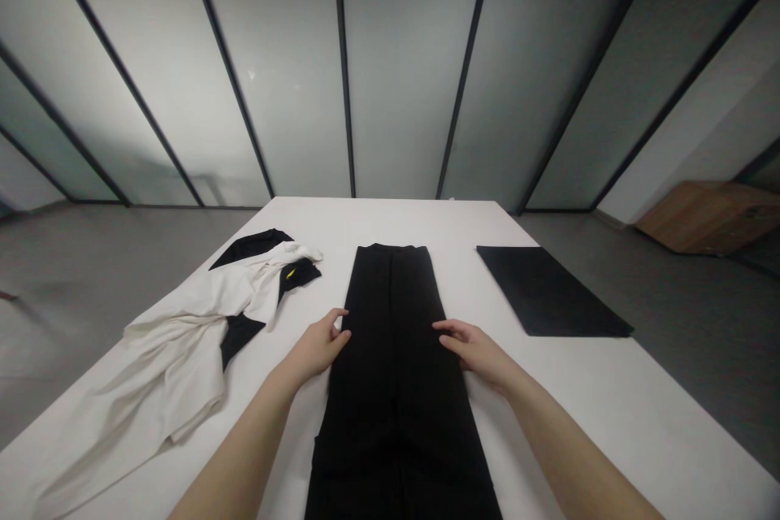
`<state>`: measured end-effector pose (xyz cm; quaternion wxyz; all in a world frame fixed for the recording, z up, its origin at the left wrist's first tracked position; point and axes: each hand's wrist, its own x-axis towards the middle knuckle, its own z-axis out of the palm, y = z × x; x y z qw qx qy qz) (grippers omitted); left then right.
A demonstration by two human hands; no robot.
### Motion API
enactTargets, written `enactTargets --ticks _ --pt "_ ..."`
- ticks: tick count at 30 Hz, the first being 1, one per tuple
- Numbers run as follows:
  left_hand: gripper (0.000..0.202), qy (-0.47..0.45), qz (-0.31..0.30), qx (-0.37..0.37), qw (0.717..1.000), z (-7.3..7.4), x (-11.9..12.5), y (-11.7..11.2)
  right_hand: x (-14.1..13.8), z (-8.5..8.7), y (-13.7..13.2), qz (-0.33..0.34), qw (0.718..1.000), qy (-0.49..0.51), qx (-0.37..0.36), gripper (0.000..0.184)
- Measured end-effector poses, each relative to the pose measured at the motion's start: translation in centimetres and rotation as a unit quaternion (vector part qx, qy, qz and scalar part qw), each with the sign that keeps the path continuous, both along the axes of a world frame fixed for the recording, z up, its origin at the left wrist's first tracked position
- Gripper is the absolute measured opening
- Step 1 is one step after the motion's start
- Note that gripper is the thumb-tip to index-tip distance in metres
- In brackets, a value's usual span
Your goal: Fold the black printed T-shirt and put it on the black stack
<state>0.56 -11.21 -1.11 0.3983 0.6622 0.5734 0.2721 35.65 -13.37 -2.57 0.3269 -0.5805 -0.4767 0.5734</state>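
Observation:
A pair of black trousers [393,374], as it appears, lies lengthwise on the white table in front of me, with a seam line down its middle. At its left edge is my left hand [322,343], thumb and index finger apart, their tips touching the cloth's border. My right hand [472,348] rests at the opposite edge, fingers stretched out over the cloth and thumb below them. Neither hand visibly grips the fabric. The near end of the trousers runs out of the bottom of the view.
On the white table's [390,219] left lies a rumpled white garment [176,357] over black cloth [253,246] with a small yellow mark. A flat, folded black cloth [552,292] is at the right. Beyond the table stand frosted panels [402,65]; a wooden piece [707,215] is far right.

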Motion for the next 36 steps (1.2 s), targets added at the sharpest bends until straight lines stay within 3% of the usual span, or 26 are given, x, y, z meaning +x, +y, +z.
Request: enactTargets --ticks 5,8,13,18,21,25,28,30,34,36 --pt "0.048 -0.028 -0.015 -0.033 0.999 -0.1 -0.1 0.1 0.2 0.1 0.0 0.023 1.0 -0.006 -0.016 0.037" --pt "0.053 -0.111 0.005 -0.04 0.993 0.2 0.5 -0.1 0.0 0.6 -0.3 0.018 1.0 0.003 -0.023 0.036" --pt "0.06 -0.249 0.059 -0.148 0.955 0.8 1.2 -0.6 -0.4 1.0 -0.7 -0.008 0.996 0.064 -0.058 0.044" --pt "0.063 -0.322 0.026 -0.212 0.922 0.9 1.3 -0.7 -0.7 1.3 -0.8 -0.039 0.987 0.14 -0.07 0.051" --pt "0.056 -0.306 0.028 -0.21 0.928 0.5 1.9 -0.5 -1.1 1.2 -0.7 -0.065 0.982 0.169 -0.058 0.05" --pt "0.04 -0.234 0.037 -0.154 0.959 0.0 2.2 -0.1 -1.5 0.9 -0.5 -0.079 0.984 0.147 -0.062 0.039" --pt "0.04 -0.171 0.003 -0.164 0.971 0.1 1.2 0.1 -0.7 0.8 -0.5 -0.037 0.992 0.105 -0.064 0.03" --pt "0.05 -0.114 -0.063 -0.215 0.968 0.5 -0.1 0.0 0.5 0.9 -0.6 0.04 0.993 0.062 -0.09 0.033" --pt "0.07 -0.061 -0.231 -0.329 0.913 1.5 -2.6 -0.3 2.8 1.7 -0.9 0.206 0.966 -0.023 -0.157 0.051" --pt "0.07 -0.098 -0.209 -0.319 0.919 1.7 -2.9 -0.3 3.0 1.8 -0.8 0.184 0.975 -0.019 -0.126 0.051"
